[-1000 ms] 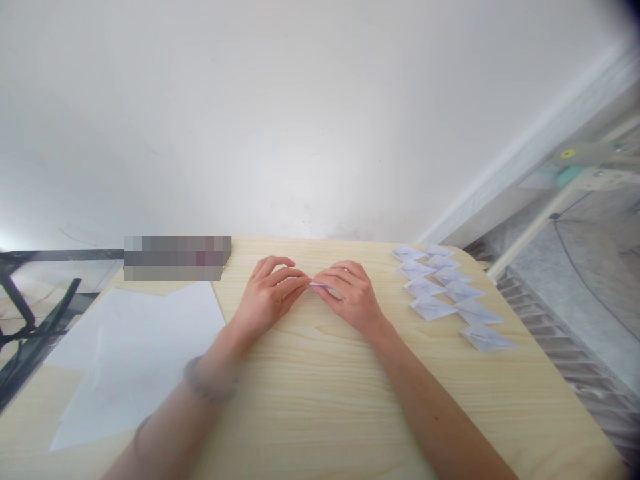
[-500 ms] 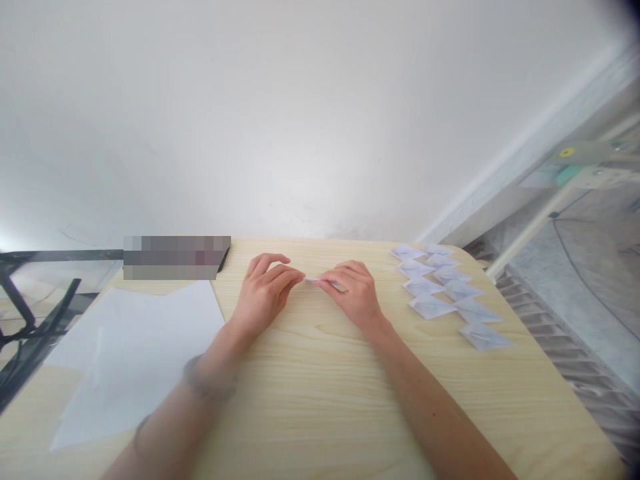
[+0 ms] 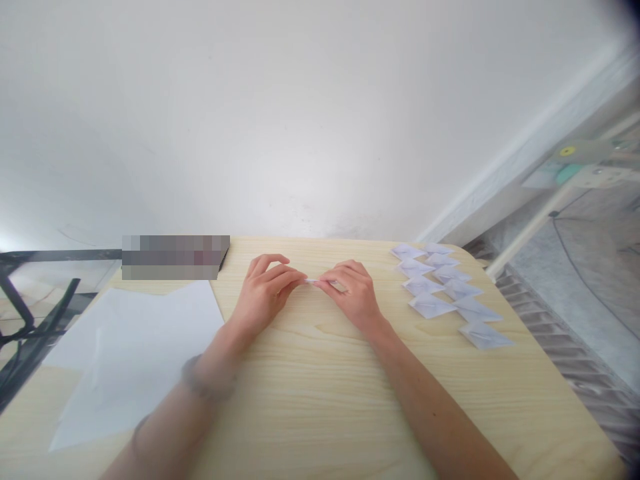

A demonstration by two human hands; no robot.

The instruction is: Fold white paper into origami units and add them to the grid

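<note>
A small piece of folded white paper [image 3: 312, 281] is pinched between both hands above the middle of the table; fingers hide most of it. My left hand [image 3: 267, 287] holds its left end between thumb and fingertips, with the index finger raised and curled. On the other end, my right hand [image 3: 353, 290] is closed with thumb and fingers pressed together. Off to the right lie several folded white paper pieces [image 3: 431, 306] with pointed ends, set out in two slanting columns.
White paper sheets [image 3: 145, 353] lie at the left, partly under my left forearm. Behind them a blurred-out dark object [image 3: 175, 258] rests by the table's far edge. The wooden table [image 3: 320, 400] meets a white wall. Black metal bars [image 3: 30, 293] stand at far left.
Both hands stay in nearly the same place, still pinching the folded paper. Only very slight finger movement shows.
</note>
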